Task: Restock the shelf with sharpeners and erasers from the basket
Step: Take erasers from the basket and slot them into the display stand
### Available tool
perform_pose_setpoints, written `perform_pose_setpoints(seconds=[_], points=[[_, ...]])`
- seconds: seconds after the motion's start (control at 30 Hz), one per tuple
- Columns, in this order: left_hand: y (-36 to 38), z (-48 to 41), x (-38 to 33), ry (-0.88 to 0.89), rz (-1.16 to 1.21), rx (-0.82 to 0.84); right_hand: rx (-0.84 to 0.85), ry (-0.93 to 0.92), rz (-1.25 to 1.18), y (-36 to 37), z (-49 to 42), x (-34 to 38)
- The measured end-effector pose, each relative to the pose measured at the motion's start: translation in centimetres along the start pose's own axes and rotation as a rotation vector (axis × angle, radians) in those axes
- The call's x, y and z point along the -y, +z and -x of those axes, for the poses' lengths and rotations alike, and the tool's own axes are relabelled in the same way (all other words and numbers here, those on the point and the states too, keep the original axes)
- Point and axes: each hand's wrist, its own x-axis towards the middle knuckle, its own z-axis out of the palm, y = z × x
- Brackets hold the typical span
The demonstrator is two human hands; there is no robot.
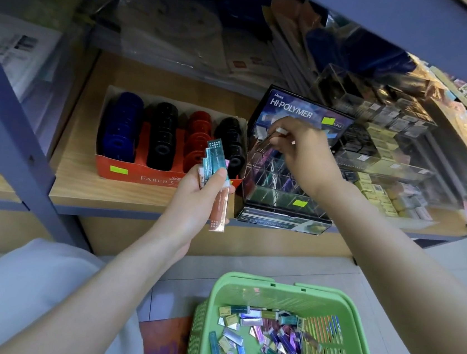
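Pinching one slim eraser (pixel 265 143) between thumb and curled fingertips, the right hand (pixel 306 156) hovers over the far-left cells of the clear divided display box (pixel 272 181) on the shelf (pixel 80 185). The left hand (pixel 199 199), nearer and to the left, grips a fanned bundle of erasers (pixel 217 162), teal ones uppermost and a copper one hanging low.

To do this well, I would drop the eraser end-first and upright into a cell of matching colour, letting go only once its tip sits between the dividers. The bundle looks loosely stacked, so the copper piece could slip.

Left of the display, a red carton (pixel 139 174) holds rows of round sharpeners (pixel 121 126). The green basket (pixel 232 283) on the floor, nearest, holds many loose erasers, so plenty remains.
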Motion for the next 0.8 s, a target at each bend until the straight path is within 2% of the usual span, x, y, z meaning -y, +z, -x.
perform_pose_setpoints(seconds=[0.57, 0.8], points=[[0.1, 0.0, -0.2, -0.052, 0.022, -0.025, 0.191, 0.067, -0.024, -0.6, -0.4, -0.3], [0.0, -0.1, -0.2, -0.065, 0.038, -0.017, 0.091, -0.001, 0.052, 1.4, -0.6, 0.0]])
